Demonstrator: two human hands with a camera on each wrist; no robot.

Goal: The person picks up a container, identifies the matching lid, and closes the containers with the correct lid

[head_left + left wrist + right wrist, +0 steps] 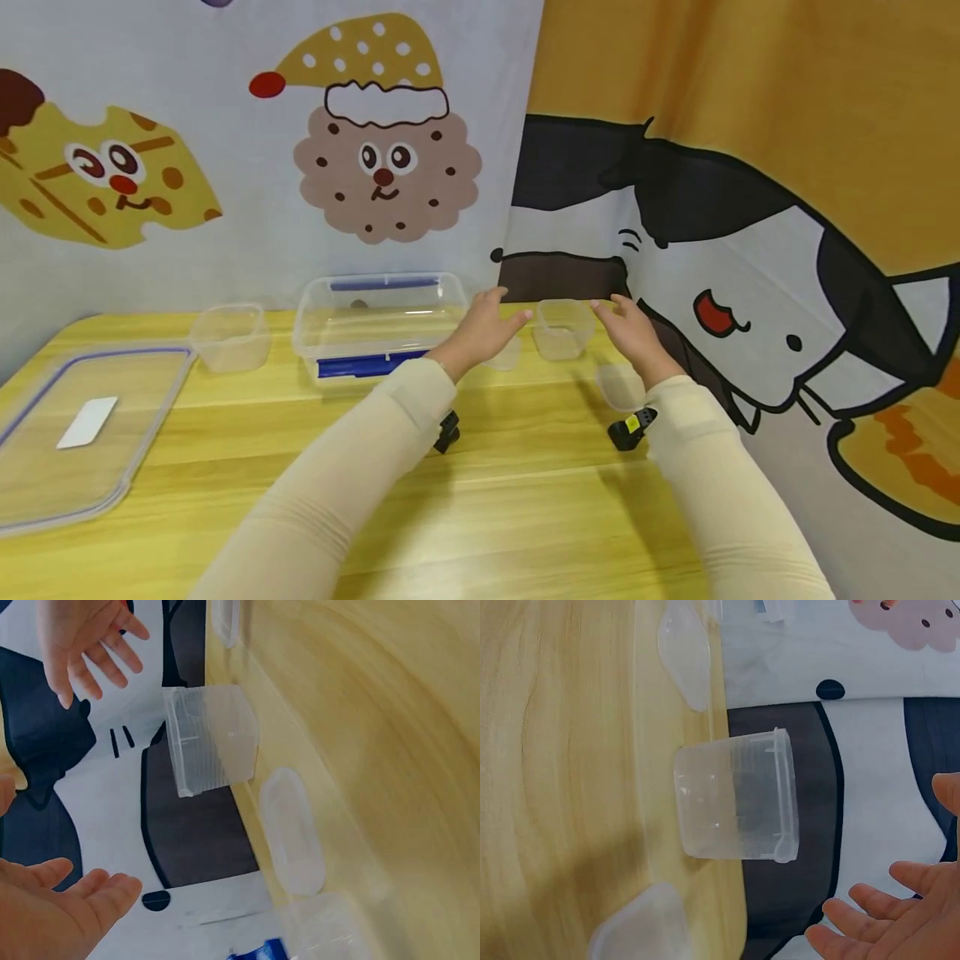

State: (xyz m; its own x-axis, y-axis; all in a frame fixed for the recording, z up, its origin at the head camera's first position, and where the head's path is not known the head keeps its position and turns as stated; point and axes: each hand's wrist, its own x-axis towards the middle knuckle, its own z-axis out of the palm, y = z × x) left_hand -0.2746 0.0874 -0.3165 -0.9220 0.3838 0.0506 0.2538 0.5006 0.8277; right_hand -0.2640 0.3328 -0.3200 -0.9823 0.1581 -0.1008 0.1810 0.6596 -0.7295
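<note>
A small clear plastic container (562, 332) stands upright at the back of the table, between my two hands. My left hand (483, 332) hovers to its left with fingers spread, touching nothing. On the other side is my right hand (636, 337), also in the air, fingers apart and holding nothing. In the right wrist view a gap shows between the right hand (900, 915) and the container (735, 799). One translucent lid (292, 832) lies left of the container, partly behind my left hand in the head view. Another lid (621, 388) lies on the right, below my right hand.
A large clear box (382, 333) with blue clips stands left of my left hand. Farther left are a second small container (230, 337) and a big lid (142, 442) with a blue seal, a white label (87, 422) on it. A printed curtain (382, 167) hangs behind the table.
</note>
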